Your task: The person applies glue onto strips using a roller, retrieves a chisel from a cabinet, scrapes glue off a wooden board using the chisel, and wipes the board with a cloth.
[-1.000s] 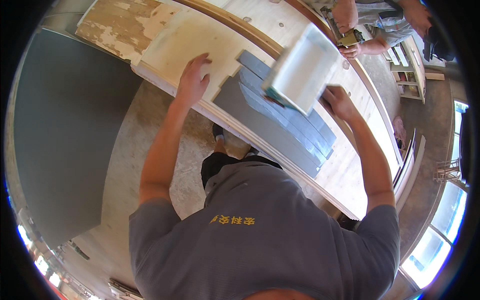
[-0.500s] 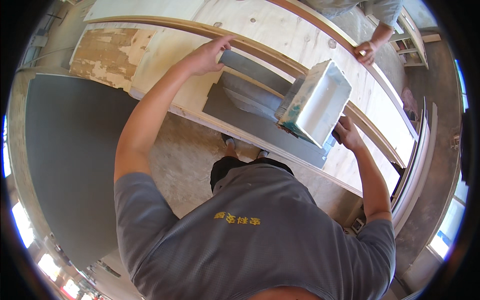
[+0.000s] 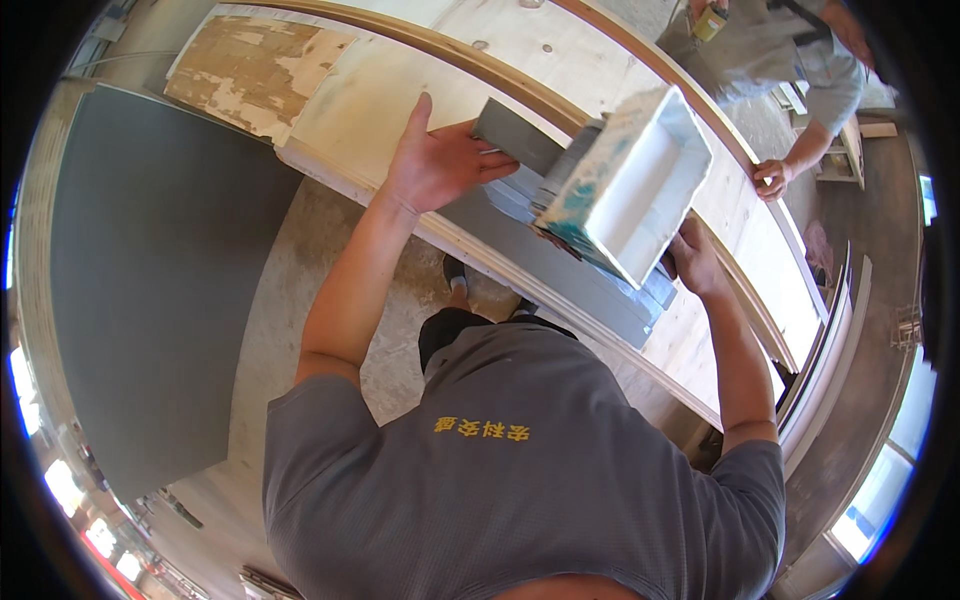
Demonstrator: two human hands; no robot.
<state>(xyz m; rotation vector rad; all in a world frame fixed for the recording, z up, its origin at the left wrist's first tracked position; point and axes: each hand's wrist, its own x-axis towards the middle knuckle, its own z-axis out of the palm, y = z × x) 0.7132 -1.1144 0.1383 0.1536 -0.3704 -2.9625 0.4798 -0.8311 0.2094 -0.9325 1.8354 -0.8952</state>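
Observation:
A white open box (image 3: pixel 650 195), its outside smeared with dried white and teal material, is tilted over the workbench in front of me. My right hand (image 3: pixel 698 262) is closed at its right side, around a dark part mostly hidden by the box. From the box's left side juts a flat grey strip (image 3: pixel 525 140). My left hand (image 3: pixel 440 168) is at that strip's free end, thumb up and fingers stretched out, some against the strip. Underneath lie grey sheet pieces (image 3: pixel 520 240) on the pale plywood (image 3: pixel 360 110).
Long wooden strips (image 3: pixel 430 55) run across the bench. Beyond it stands another person, one hand (image 3: pixel 773 180) on the far edge strip (image 3: pixel 735 140) and a yellowish object (image 3: pixel 710 22) in the other. A large dark grey panel (image 3: pixel 160 270) is at left. Long boards (image 3: pixel 825 350) lie at right.
My left hand has opened from a curled hold near the strip's end, its palm now showing. Less of the strip sticks out left of the box. The other person shows more.

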